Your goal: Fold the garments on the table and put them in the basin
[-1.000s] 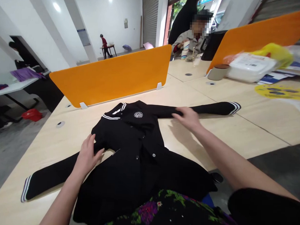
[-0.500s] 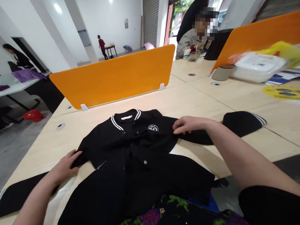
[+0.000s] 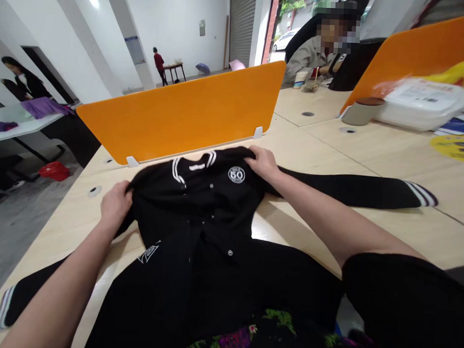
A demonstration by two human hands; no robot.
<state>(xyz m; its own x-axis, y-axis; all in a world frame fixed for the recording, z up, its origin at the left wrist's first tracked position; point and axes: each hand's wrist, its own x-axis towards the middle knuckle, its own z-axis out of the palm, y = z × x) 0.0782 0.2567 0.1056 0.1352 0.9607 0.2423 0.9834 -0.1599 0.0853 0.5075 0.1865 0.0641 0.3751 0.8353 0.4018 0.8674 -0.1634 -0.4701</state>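
Pale wooden desk (image 3: 368, 221) with orange divider (image 3: 188, 110) bears a black jacket (image 3: 206, 229), both hands (image 3: 116, 204) (image 3: 262, 162) gripping its shoulders.

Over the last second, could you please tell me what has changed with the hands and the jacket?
Both hands moved up from the sleeves to the shoulders: the left hand now grips the black jacket at its left shoulder, the right hand at the right shoulder beside the round badge. The jacket still lies front-up on the wooden table, sleeves spread, before the orange divider.
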